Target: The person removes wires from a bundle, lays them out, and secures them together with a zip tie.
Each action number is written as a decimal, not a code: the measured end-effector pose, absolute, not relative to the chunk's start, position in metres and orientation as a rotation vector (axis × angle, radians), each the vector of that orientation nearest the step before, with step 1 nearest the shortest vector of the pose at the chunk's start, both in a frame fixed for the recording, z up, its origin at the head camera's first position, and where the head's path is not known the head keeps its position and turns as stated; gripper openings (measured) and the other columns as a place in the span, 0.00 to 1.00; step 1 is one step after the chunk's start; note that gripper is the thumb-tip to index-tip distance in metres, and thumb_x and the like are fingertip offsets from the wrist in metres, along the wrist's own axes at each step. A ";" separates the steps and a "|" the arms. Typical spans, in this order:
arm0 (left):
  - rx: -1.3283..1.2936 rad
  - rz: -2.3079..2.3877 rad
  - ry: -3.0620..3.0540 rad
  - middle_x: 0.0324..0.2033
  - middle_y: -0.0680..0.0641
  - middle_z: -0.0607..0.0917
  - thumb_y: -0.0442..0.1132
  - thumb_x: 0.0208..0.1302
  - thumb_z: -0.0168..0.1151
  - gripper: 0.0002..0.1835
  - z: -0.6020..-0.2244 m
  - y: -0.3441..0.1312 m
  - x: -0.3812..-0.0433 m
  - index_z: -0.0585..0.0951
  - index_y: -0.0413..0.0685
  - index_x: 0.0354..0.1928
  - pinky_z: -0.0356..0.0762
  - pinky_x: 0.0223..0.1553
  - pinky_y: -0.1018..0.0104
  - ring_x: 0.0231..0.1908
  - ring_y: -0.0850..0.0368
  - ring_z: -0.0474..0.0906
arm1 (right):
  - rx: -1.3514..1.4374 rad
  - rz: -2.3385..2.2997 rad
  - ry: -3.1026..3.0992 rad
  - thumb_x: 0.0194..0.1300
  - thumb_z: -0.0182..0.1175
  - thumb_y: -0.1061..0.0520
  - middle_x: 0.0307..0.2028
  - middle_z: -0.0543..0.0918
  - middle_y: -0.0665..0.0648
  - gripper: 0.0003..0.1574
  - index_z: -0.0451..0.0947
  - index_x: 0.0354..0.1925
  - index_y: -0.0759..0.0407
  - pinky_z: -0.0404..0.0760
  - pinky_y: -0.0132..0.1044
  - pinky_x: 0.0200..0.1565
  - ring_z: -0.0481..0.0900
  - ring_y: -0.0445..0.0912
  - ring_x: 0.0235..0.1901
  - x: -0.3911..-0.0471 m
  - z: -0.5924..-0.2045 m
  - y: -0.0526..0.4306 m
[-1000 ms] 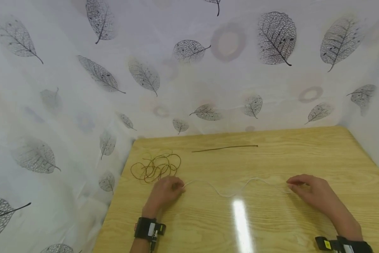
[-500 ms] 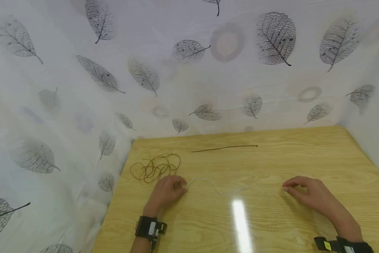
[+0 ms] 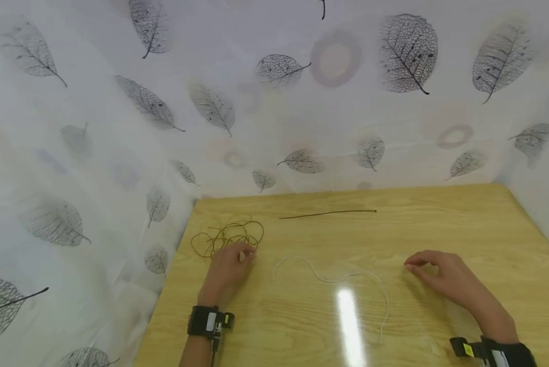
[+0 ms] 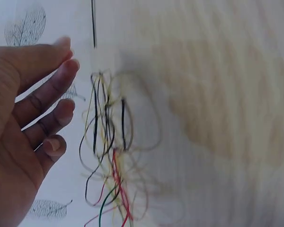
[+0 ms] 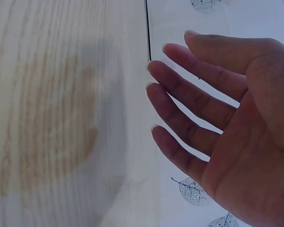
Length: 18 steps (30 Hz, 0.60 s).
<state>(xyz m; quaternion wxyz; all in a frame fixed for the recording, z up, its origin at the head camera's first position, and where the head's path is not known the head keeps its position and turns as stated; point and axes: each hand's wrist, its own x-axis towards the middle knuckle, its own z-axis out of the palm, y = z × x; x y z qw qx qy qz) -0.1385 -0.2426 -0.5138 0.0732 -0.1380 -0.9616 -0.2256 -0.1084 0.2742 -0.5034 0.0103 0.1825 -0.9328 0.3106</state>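
A thin white string (image 3: 348, 277) lies in a wavy line on the wooden table, between the two hands and touching neither. The left hand (image 3: 229, 265) hovers by the near edge of a tangle of coloured strings (image 3: 228, 234); in the left wrist view, strands of black, red, green and yellow show in this tangle (image 4: 104, 127). Its fingers are loosely bent, with nothing between them. At the right, the right hand (image 3: 444, 275) is held over the table, its fingers relaxed and holding nothing, as the right wrist view of the hand (image 5: 217, 109) confirms.
A thin dark stick-like piece (image 3: 328, 214) lies across the back of the wooden table (image 3: 462, 219). Leaf-printed white sheeting (image 3: 329, 117) stands behind the table and along its sides. Each wrist wears a black strap with a device (image 3: 204, 321).
Both hands have let go of the white string, the right one first; it now lies loose, its right end curving toward the near edge. The left hand has moved left to the tangle.
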 end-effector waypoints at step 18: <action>-0.217 -0.347 -2.888 0.37 0.50 0.86 0.37 0.58 0.69 0.08 -0.514 -0.273 -0.174 0.87 0.50 0.40 0.82 0.32 0.57 0.37 0.52 0.80 | 0.987 0.890 -2.832 0.64 0.65 0.59 0.37 0.87 0.50 0.08 0.86 0.42 0.57 0.83 0.49 0.41 0.84 0.47 0.38 -0.167 -0.468 0.183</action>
